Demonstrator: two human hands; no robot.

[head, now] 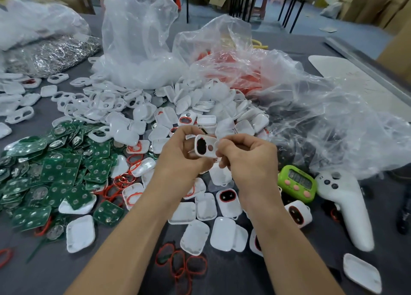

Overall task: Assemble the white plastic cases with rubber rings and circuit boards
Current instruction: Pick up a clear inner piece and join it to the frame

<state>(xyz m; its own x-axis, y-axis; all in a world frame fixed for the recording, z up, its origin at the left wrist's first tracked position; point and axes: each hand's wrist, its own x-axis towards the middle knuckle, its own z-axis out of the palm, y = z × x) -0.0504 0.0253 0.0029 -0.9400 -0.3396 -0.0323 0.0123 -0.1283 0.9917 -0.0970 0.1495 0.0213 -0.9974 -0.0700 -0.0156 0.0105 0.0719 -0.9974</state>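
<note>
1. Our left hand (178, 161) and right hand (251, 159) were close together, both pinching one white case (206, 141) raised between their fingertips.
2. We saw green circuit boards (55, 172) heaped left of the left hand.
3. Loose red rubber rings (180, 263) lay on the table (55, 272) between our forearms.

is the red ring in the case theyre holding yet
Seemingly in: a thin red line edges the big opening of the white case.

The left hand (180, 159) and right hand (250, 160) hide the white case's (205, 148) edges; the timer's (297, 182) digits blur.
</note>
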